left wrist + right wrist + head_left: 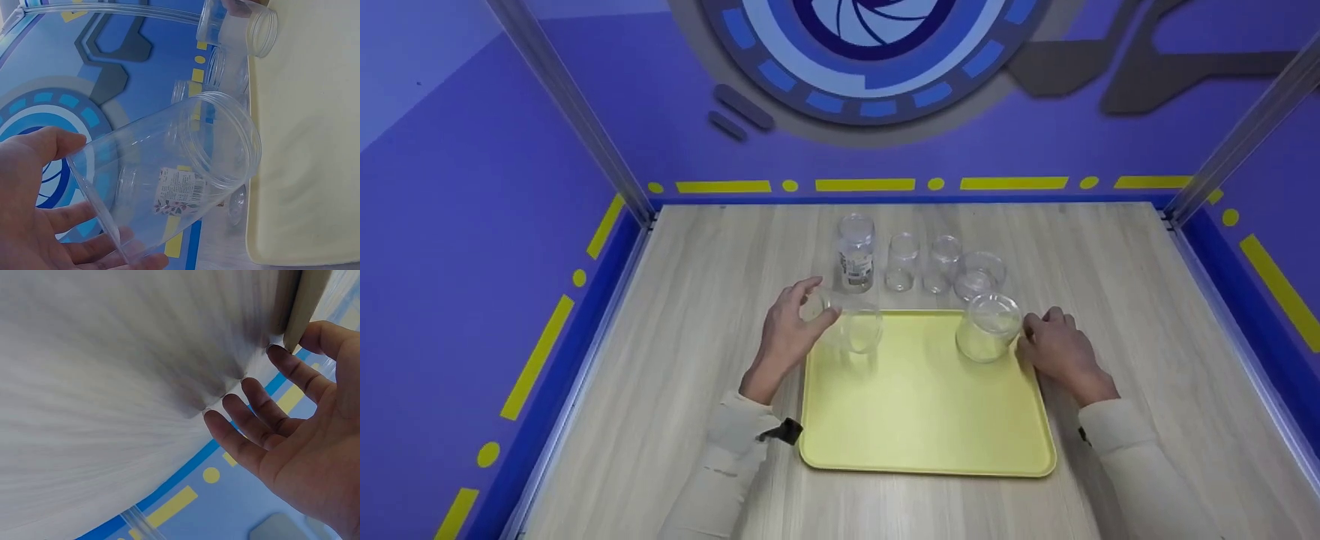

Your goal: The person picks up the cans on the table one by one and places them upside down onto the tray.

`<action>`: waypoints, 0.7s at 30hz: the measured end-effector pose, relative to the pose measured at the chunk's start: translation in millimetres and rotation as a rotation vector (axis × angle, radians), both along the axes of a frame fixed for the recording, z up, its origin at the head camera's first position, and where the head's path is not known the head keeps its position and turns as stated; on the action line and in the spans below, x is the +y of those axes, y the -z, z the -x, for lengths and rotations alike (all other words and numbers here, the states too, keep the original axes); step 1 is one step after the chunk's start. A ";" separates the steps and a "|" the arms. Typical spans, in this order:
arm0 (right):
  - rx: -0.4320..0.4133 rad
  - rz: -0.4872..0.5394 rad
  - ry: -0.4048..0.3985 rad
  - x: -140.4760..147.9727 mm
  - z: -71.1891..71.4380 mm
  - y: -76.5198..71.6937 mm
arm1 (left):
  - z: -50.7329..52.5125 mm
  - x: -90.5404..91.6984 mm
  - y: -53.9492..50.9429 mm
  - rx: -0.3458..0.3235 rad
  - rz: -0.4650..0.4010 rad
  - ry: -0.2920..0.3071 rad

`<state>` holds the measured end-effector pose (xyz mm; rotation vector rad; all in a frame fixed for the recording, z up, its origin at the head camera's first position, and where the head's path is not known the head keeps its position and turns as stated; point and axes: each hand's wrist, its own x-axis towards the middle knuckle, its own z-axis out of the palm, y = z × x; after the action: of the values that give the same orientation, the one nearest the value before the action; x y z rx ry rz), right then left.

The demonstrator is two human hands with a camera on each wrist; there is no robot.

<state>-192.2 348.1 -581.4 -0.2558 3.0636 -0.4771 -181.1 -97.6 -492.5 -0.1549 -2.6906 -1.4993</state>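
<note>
My left hand [791,326] [50,208] holds a clear wide-mouthed jar [861,330] [146,152] by its base end, thumb on one side and fingers on the other. The jar lies tilted, its mouth towards the yellow tray [926,420] [309,169], over the tray's far left corner. At the tray's right edge, my right hand [1061,349] [304,422] pinches the rim [306,309] between thumb and index finger; the other fingertips touch the tabletop. Another clear jar [988,330] [228,25] stands upright at the tray's far right corner.
Behind the tray stand a labelled clear bottle [856,255], two small clear containers [902,262] [943,265] and a low round one [979,277]. Blue-purple panels with metal posts [577,112] enclose the wooden table [682,360] at the back and sides.
</note>
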 end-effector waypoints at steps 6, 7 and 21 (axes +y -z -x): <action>-0.021 -0.013 -0.009 1.2 -1.5 0.0 | -0.6 -0.1 0.8 -0.005 0.022 -0.001; -0.019 -0.014 -0.010 1.6 -1.8 0.3 | -0.2 -0.1 0.9 -0.002 0.028 -0.004; -0.027 -0.025 -0.022 7.6 -7.0 3.7 | 2.4 -0.7 5.1 0.026 0.143 -0.014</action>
<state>-185.2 355.7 -585.1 -0.2787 3.0348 -0.4366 -183.5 -98.3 -497.6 -0.1598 -2.7719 -1.2911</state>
